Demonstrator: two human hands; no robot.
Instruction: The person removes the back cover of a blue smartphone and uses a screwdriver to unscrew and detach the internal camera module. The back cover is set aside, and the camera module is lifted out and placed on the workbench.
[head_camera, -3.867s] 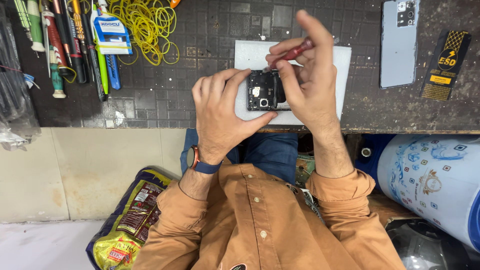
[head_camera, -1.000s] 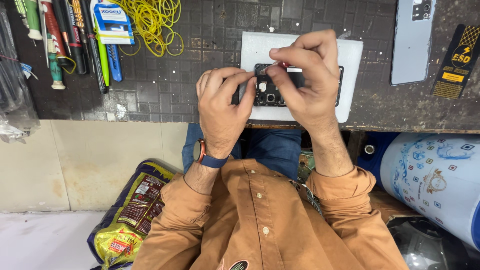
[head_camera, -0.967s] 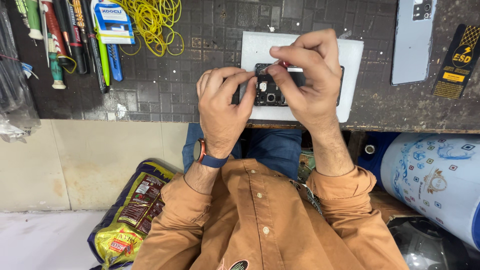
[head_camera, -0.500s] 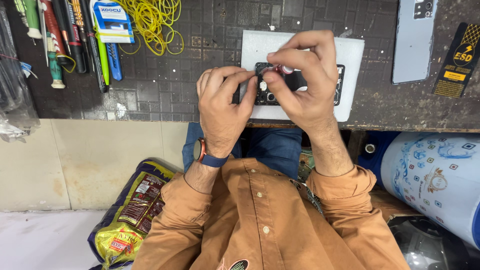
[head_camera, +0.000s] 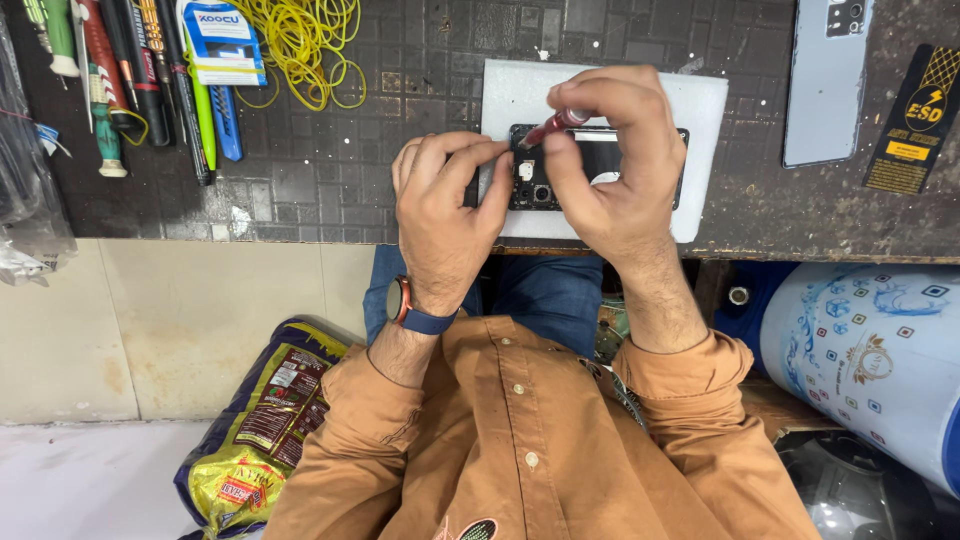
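Right hand: the right hand (head_camera: 610, 165) is pinched narrow round a small red-handled screwdriver (head_camera: 553, 128), tip angled down at the camera end of the opened phone (head_camera: 598, 180).
Left hand: the left hand (head_camera: 445, 215) has fingers curled, fingertips (head_camera: 487, 152) pressing the phone's left end to steady it; it grips nothing else. A watch with a blue strap (head_camera: 412, 310) sits on that wrist.
Phone: dark, back off, lying flat on a white mat (head_camera: 705, 110) at the desk's near edge, partly hidden under both hands.
Desk: dark gridded desk (head_camera: 400, 90).
Far left corner: a row of tools and pens (head_camera: 130, 80) and a tangle of yellow rubber bands (head_camera: 300, 40).
Right edge: a pale blue phone back cover (head_camera: 825, 85) and a black packet (head_camera: 915, 120).
Below the desk: a yellow bag (head_camera: 260, 430) on the floor, a patterned white-and-blue drum (head_camera: 860, 360).
Risk: I'd say the driver tip could slip off a tiny screw and gouge the board, if the left hand eases its press. A freed screw could roll off the near edge and be lost on the floor.
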